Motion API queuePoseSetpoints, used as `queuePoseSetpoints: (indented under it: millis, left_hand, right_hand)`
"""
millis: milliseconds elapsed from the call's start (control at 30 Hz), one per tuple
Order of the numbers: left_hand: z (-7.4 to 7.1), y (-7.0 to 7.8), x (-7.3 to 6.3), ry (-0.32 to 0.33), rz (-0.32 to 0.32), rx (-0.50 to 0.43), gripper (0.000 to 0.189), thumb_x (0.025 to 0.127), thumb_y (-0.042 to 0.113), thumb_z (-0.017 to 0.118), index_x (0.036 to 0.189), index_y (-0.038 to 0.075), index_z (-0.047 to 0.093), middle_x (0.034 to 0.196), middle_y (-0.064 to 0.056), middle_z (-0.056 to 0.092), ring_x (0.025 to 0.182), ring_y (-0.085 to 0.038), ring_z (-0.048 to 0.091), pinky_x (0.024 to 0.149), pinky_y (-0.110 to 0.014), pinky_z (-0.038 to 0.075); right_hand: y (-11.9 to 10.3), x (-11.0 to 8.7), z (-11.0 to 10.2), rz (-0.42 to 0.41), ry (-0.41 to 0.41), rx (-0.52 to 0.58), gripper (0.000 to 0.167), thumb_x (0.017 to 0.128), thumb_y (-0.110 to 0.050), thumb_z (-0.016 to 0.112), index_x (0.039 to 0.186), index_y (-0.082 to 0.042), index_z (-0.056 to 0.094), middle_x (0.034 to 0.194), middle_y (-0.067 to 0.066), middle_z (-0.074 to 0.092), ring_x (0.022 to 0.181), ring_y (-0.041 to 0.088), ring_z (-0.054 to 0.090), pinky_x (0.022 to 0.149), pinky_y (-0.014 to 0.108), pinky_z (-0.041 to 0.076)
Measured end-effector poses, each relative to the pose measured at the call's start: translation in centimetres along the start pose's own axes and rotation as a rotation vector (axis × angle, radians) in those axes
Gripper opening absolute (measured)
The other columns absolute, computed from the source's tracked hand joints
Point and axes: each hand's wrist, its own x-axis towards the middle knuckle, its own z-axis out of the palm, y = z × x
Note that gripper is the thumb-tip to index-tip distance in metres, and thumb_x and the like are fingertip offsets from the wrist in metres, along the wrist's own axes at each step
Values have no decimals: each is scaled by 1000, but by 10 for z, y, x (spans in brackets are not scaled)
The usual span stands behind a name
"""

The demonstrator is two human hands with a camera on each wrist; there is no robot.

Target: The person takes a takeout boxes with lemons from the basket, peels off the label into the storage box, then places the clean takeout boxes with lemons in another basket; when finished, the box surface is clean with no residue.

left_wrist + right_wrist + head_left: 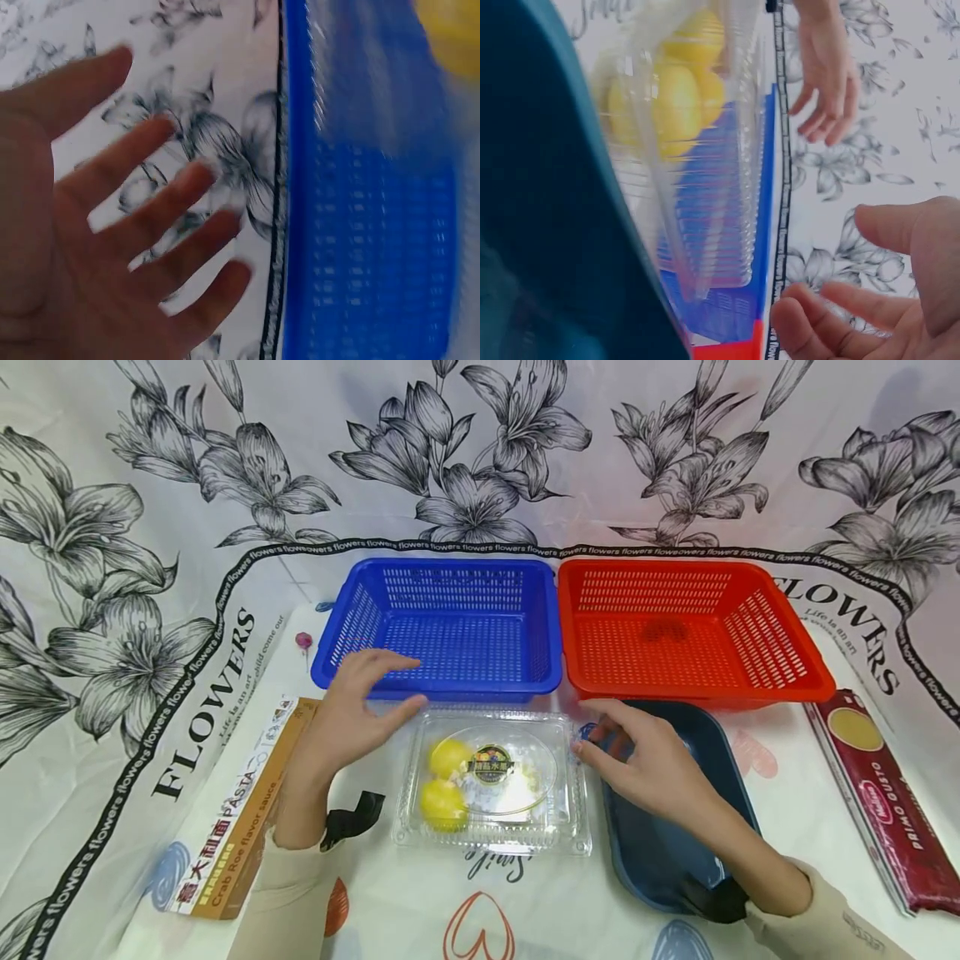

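Beige sleeves (288, 893) reach in nearest the camera, ending in two empty hands: the left hand (358, 714) spread and relaxed, the right hand (641, 760) loosely bent, gripping nothing. Between them sits a clear lidded container (487, 793) with yellow fruits (444, 806) at its left end. Just behind it, the blue basket (465, 652) blocks the far side, with the red basket (675, 668) alongside. Beneath the right hand, a dark tray (645, 864) crowds the container's right. Farther out lie a pasta box (243, 822), left, and a red packet (888, 802), right.
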Motion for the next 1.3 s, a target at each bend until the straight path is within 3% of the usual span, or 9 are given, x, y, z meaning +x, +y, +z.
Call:
queuePoseSetpoints:
  millis: [133,200,300,400,600,833,1067,1300]
  left_hand:
    - [5,18,-4,-295,30,-82,45,89,34,80,131,23,68,131,3,68,125,-23,57,106,-50,48]
    - [8,22,-5,-391,20,-102,49,88,35,80,133,22,67,132,3,68,125,-23,59,106,-50,49]
    - [10,25,-7,-475,1,-75,55,85,35,83,135,22,66,138,5,66,128,-23,58,107,-50,49]
    - [11,27,-7,-521,13,-27,61,81,33,86,137,22,65,147,3,59,138,-25,50,113,-53,43]
    - [9,28,-9,-592,-24,3,72,78,28,88,143,19,60,162,-5,42,151,-34,35,120,-60,33]
    - [13,21,-13,-668,-56,49,87,74,31,91,151,28,51,170,-2,27,155,-39,24,118,-68,28]
    - [15,15,-12,-670,-70,45,92,71,38,92,151,36,48,169,0,28,155,-45,18,115,-78,18]
    - [19,8,-13,-686,-51,-57,94,69,36,94,151,31,49,165,-8,33,154,-38,27,117,-70,27]
  right_hand:
    - [-3,13,5,-84,10,44,38,91,-26,77,128,-17,68,104,-2,72,84,12,62,68,28,55]
    - [-6,20,8,-133,-13,80,35,91,-23,77,125,-16,70,109,-1,73,91,14,64,77,34,59]
    - [-10,30,13,-193,-77,120,32,91,-22,77,123,-18,72,114,1,72,100,19,65,88,44,59]
    - [-15,40,18,-237,-150,122,30,92,-23,76,121,-20,72,117,2,72,109,21,63,93,50,56]
    - [-25,57,30,-373,-262,8,32,89,-27,78,120,-21,74,114,0,71,112,17,55,94,41,48]
    - [-37,69,44,-461,-381,-82,35,89,-28,79,123,-22,74,116,1,68,110,17,52,94,38,42]
    - [-42,74,57,-476,-422,-190,38,88,-29,80,125,-28,73,113,-1,63,106,16,45,89,37,36]
    - [-43,75,63,-495,-463,-306,36,92,-33,75,128,-35,71,112,-3,57,104,16,42,85,35,32]
